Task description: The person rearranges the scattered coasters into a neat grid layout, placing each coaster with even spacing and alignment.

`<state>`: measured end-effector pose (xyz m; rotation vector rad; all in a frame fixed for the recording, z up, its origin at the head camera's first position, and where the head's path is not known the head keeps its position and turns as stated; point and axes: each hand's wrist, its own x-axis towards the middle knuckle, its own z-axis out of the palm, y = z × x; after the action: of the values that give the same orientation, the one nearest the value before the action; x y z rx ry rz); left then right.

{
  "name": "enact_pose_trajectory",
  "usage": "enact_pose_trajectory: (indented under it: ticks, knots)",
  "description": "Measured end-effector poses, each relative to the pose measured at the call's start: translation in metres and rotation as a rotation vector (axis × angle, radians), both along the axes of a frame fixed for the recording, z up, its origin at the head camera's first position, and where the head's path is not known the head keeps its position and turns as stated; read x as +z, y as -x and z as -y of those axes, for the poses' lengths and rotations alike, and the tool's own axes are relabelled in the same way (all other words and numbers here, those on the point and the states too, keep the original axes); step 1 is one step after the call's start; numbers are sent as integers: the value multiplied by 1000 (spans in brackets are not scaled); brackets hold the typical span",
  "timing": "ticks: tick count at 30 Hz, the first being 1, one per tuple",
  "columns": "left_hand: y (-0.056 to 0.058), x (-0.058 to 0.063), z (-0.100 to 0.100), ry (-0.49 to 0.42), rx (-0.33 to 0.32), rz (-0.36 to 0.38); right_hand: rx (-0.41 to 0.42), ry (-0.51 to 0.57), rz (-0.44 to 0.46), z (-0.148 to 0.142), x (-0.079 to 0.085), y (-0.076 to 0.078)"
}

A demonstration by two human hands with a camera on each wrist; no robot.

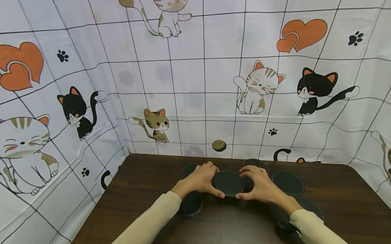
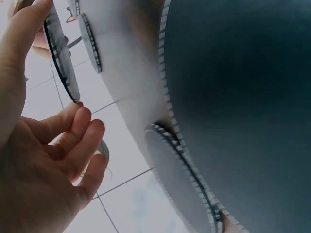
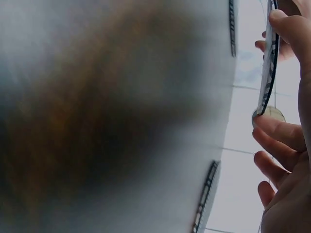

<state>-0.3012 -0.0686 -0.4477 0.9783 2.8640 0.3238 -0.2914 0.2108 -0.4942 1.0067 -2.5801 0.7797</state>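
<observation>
Both hands hold a round dark coaster point(image 1: 229, 183) with a pale-stitched edge, one from each side. Thumb and fingertips of my left hand point(image 1: 202, 179) pinch its left rim; those of my right hand point(image 1: 257, 183) pinch the right rim. In the left wrist view the coaster point(image 2: 62, 60) appears nearly edge-on, raised off the table, with a fingertip at its lower end. The right wrist view also has the coaster point(image 3: 268, 68) edge-on, between thumb and index finger, the other fingers loosely bent.
Similar coasters lie around on the brown table point(image 1: 230, 232): one by the left forearm point(image 1: 191, 204), one behind the left hand point(image 1: 189, 169), others at right point(image 1: 288, 183) and behind the right hand point(image 1: 256, 163). A cat-print curtain point(image 1: 184, 78) hangs behind the table.
</observation>
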Motion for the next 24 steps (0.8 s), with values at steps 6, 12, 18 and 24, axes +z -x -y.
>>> enact_pose_trajectory:
  ticks: [6,12,18,24]
  knots:
    - [-6,-8,3,56,15,2,28,-65,-5,10,-2,-4]
    - [-8,-16,4,87,41,-19,19,-134,4,18,-1,-3]
    - [-7,-21,7,99,21,-11,17,-173,64,25,-3,-6]
    - [-6,-17,8,148,16,-5,9,-198,39,29,-3,-9]
